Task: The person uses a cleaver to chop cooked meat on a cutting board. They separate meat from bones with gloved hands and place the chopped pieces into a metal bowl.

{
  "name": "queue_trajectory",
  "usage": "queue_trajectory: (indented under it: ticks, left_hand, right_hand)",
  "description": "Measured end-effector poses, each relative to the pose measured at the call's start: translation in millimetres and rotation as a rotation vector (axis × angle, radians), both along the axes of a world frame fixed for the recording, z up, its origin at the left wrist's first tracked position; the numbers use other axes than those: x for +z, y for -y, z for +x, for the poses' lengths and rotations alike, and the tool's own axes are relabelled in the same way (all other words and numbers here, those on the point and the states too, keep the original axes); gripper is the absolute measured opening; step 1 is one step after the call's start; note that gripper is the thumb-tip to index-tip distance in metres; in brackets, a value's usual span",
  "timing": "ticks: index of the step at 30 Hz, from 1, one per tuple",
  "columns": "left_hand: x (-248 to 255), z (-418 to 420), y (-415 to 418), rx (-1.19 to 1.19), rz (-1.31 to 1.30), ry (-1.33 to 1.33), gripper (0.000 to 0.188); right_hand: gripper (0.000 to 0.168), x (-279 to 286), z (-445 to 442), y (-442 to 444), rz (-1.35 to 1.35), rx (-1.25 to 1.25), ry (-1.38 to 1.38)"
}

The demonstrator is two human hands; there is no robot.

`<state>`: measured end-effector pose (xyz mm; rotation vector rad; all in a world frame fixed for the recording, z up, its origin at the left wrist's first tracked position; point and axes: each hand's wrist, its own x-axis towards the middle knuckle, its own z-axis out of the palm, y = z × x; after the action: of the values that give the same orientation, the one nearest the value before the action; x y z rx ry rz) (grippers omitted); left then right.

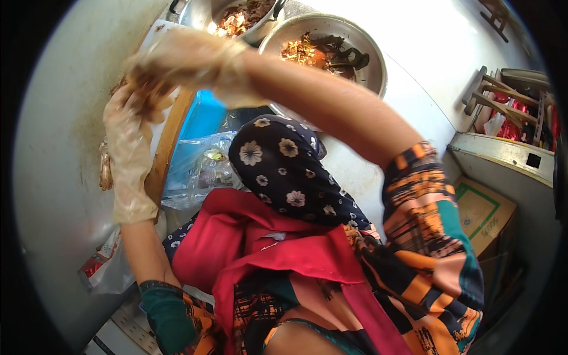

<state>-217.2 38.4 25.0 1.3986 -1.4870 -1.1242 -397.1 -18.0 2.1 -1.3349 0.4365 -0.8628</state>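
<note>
Thin translucent plastic gloves cover both hands, which meet at the upper left over a white board with a wooden edge. My left hand has its fingers curled around a dark brown piece of food, which looks like cooked meat. My right hand reaches across from the right and closes on the same piece from above; it is blurred by motion. The gloves hide much of the piece. Another brown piece, bone-like, lies left of my left wrist, by the wall.
A metal pot with dark handles holds brown food. Beside it a wide metal bowl contains chopped seasoning and dark leafy pieces. Below the board are a blue container and a clear plastic bag of scraps. A cardboard box stands at right.
</note>
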Motion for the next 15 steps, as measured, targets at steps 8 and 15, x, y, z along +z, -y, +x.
queue_trajectory:
  ticks: [8,15]
  left_hand:
    - [-47,-10,42,0.006,0.133,-0.125,0.030]
    - [-74,-13,54,0.077,0.228,-0.190,0.029]
  right_hand:
    - [0.019,-88,-180,-25,0.320,-0.552,-0.524]
    - [0.025,-187,-280,-74,0.404,-0.793,-0.664]
